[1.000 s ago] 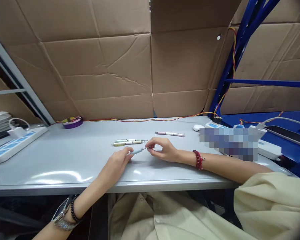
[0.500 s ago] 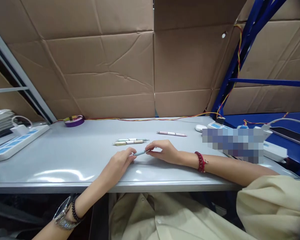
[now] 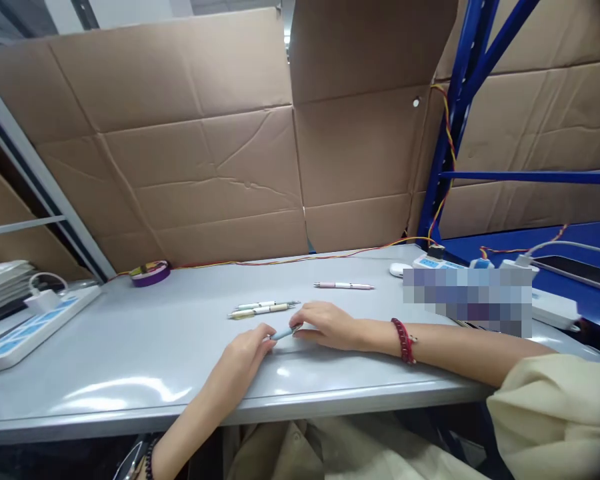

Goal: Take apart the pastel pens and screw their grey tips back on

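Between my two hands a light blue pen (image 3: 281,333) is held just over the grey tabletop (image 3: 180,333). My left hand (image 3: 244,350) pinches its left end with thumb and fingertips. At the other end, the fingers of my right hand (image 3: 327,324) are closed on the pen and cover its tip. Just beyond lie two pens side by side, a cream and white one (image 3: 260,311) and a pale green and white one (image 3: 257,305). A pink and white pen (image 3: 344,286) rests farther back, to the right.
A purple tape roll (image 3: 151,274) sits at the back left. Power strips stand at the left (image 3: 40,327) and right (image 3: 443,262), with a white mouse (image 3: 399,269) by the right one. Cardboard (image 3: 220,180) walls off the back, and a thin red-yellow wire (image 3: 260,262) runs along it.
The camera view has tilted up and rolled slightly, so the table appears lower. Both hands keep their hold on the blue pen, and the other pens lie as before.
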Demonstrator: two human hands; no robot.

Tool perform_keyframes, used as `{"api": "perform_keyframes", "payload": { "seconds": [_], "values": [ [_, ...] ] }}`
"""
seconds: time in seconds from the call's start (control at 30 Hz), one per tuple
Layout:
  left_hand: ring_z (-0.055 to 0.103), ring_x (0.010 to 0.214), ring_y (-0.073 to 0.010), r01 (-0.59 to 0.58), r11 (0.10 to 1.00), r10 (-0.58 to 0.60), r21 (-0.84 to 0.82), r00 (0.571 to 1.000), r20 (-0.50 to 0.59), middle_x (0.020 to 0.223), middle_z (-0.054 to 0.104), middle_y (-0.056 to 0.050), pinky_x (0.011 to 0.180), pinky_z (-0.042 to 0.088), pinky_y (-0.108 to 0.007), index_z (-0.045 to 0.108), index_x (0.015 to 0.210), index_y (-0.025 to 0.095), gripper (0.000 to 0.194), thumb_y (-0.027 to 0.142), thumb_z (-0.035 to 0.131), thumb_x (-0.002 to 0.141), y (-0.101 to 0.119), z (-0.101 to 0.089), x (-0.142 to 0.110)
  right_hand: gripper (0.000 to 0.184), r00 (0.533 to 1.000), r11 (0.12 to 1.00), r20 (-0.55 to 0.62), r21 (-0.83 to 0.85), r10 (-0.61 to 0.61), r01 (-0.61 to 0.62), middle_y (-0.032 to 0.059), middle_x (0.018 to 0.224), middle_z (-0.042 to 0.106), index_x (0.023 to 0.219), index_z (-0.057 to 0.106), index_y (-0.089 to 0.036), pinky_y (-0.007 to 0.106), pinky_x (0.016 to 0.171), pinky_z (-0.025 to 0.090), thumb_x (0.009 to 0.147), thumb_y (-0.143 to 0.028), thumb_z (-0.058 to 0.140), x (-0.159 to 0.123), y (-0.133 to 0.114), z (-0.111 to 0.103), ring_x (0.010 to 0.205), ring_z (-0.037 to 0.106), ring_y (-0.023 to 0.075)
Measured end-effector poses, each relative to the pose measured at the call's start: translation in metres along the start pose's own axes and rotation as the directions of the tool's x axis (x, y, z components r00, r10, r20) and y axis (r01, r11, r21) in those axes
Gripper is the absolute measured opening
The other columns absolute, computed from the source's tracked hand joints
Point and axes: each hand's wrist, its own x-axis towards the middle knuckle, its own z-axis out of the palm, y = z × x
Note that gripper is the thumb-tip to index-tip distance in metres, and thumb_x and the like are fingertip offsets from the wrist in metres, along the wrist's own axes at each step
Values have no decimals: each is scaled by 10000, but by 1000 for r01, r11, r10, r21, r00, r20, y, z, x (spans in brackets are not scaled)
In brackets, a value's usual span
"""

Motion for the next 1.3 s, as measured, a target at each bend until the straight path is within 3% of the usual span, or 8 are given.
{"api": "perform_keyframes", "payload": {
  "seconds": [0.17, 0.37, 0.53, 0.7, 0.9, 1.03, 1.17, 1.3],
  "values": [
    [612, 784, -198, -41, 999, 41, 2, 999, -3, 846, 649, -22, 698, 474, -300, 542, 922, 226, 239, 331, 327, 914, -4, 1, 0, 343, 997, 988, 73, -151, 28, -17, 30, 640, 616, 747, 578, -167, 257, 610, 419, 941, -379, 391, 1, 2, 2, 609, 556, 146],
    [620, 802, -209, -18, 1000, 18, -5, 1000, -14, 857, 655, -34, 718, 475, -314, 523, 964, 211, 263, 350, 305, 918, -2, 2, 0, 286, 1000, 992, 17, -122, -11, 13, 57, 765, 633, 889, 579, -140, 249, 664, 406, 896, -410, 484, 3, 4, 3, 720, 564, 153],
    [604, 802, -197, -81, 996, 81, 28, 997, -10, 884, 641, -26, 715, 466, -303, 532, 943, 222, 244, 362, 333, 920, -5, 3, 0, 372, 993, 981, 107, -189, 52, -31, 16, 604, 559, 688, 555, -171, 254, 623, 368, 937, -395, 393, 2, 4, 3, 583, 500, 138],
    [602, 802, -185, -79, 996, 81, 41, 996, -47, 873, 641, -19, 713, 463, -283, 536, 953, 215, 236, 340, 336, 925, -6, 3, 0, 321, 998, 996, 54, -92, 20, -15, 38, 728, 610, 862, 562, -164, 269, 679, 372, 923, -440, 409, 2, 2, 2, 677, 535, 148],
    [618, 808, -177, -209, 969, 234, 134, 947, -218, 889, 666, -15, 712, 478, -280, 564, 955, 216, 202, 352, 420, 914, -14, 6, -2, 405, 994, 986, 12, 127, 112, -112, -28, 572, 419, 646, 435, -186, 248, 589, 330, 943, -441, 333, 4, -11, 1, 561, 387, 119],
    [629, 757, -161, -341, 905, 413, 255, 850, -328, 911, 671, -24, 708, 492, -285, 531, 1051, 215, 189, 315, 472, 903, -16, 9, -4, 414, 949, 825, 56, 481, 309, -297, -47, 552, 375, 594, 394, -181, 231, 548, 313, 933, -417, 361, 5, -19, -6, 535, 363, 97],
    [619, 715, -108, -447, 877, 468, 174, 878, -101, 1208, 543, -85, 733, 501, -271, 455, 1173, 236, 283, 308, 469, 900, -9, 4, -6, 403, 863, 579, 33, 728, 504, -366, -36, 555, 452, 595, 446, -172, 242, 579, 363, 905, -426, 405, 7, -19, -9, 541, 425, 97],
    [588, 797, -150, -468, 877, 461, 108, 883, 84, 1304, 414, -109, 749, 481, -300, 506, 1148, 249, 328, 334, 511, 831, -4, -5, -9, 376, 754, 247, 154, 887, 638, -391, -36, 566, 477, 618, 446, -177, 227, 514, 391, 828, -483, 508, 8, -21, -4, 534, 457, 94]
  ]
}}
